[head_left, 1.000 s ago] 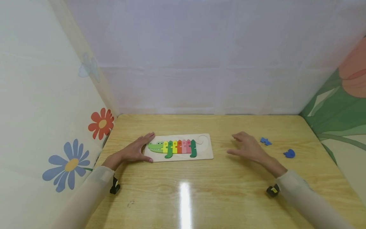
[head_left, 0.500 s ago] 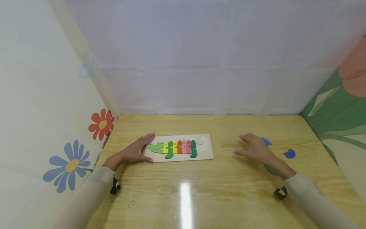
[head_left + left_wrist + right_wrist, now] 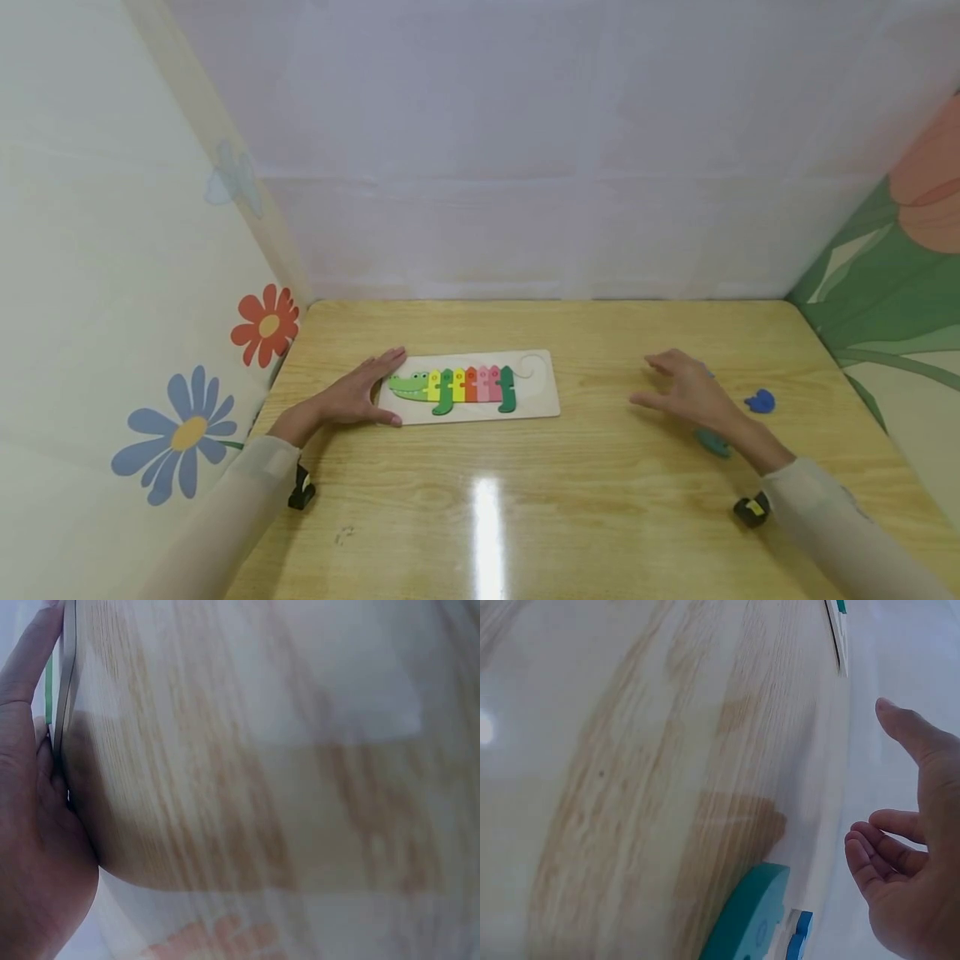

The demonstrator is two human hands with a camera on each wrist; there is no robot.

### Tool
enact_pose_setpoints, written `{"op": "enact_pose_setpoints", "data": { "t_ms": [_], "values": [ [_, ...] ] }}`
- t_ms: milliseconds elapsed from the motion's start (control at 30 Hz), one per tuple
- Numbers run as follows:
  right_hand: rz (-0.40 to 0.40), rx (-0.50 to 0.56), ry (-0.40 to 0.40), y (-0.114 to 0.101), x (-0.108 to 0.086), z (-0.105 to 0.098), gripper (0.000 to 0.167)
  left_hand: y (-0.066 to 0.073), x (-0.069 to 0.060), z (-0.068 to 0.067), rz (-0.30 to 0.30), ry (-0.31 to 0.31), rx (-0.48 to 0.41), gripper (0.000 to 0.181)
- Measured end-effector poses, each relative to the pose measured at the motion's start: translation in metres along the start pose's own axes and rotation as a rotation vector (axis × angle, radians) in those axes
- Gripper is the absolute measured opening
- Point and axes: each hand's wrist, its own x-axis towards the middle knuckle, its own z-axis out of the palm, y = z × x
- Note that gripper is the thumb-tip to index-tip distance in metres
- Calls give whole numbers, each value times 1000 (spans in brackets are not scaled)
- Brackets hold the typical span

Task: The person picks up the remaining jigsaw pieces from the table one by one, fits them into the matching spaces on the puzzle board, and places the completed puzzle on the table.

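A pale wooden puzzle board [image 3: 543, 396] lies flat on the table, with a crocodile of coloured pieces [image 3: 472, 386] set in it. Its right part shows a bare, curled tail outline. My left hand [image 3: 348, 397] holds the board's left end, fingers at the far corner and thumb at the near one. Over the table to the right, my right hand [image 3: 692, 393] hovers with thumb and fingers apart and nothing between them. A dark green piece [image 3: 712, 442] is partly hidden below that wrist; it shows larger in the right wrist view, beside a blue piece [image 3: 801, 934].
Another blue puzzle piece [image 3: 761, 402] lies farther right on the wooden table [image 3: 585, 492]. Just past the right hand a blue bit [image 3: 708, 370] peeks out, mostly covered. Flowered panels [image 3: 187, 433] flank the table, and a pale sheet [image 3: 465, 208] hangs behind it.
My right hand has moved rightward, away from the board. It now covers most of one blue piece, and the green piece has come into sight below the wrist. The left hand stays put.
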Motion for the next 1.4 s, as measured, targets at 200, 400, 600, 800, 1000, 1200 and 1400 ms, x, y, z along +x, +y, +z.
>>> {"op": "enact_pose_setpoints", "data": {
  "t_ms": [200, 400, 600, 800, 1000, 1200, 1400],
  "values": [
    [32, 3, -9, 5, -3, -4, 84, 1, 0, -1, 3, 1, 0, 121],
    [50, -9, 5, 11, -8, -7, 82, -1, -1, -1, 7, 2, -7, 122],
    [67, -21, 38, 18, -14, -12, 80, -1, 0, -1, 9, 3, 2, 121],
    [100, -20, 48, 22, -19, -17, 80, 0, 0, -2, 4, 1, -4, 122],
    [99, -15, 63, 31, -25, -20, 75, 0, -2, -1, -6, -1, 3, 122],
    [110, -11, 86, 37, -30, -22, 69, 0, -2, 0, 18, 15, 3, 122],
    [116, -36, 73, 40, -31, -24, 71, 0, -1, -1, 20, 14, 5, 122]
  ]
}}
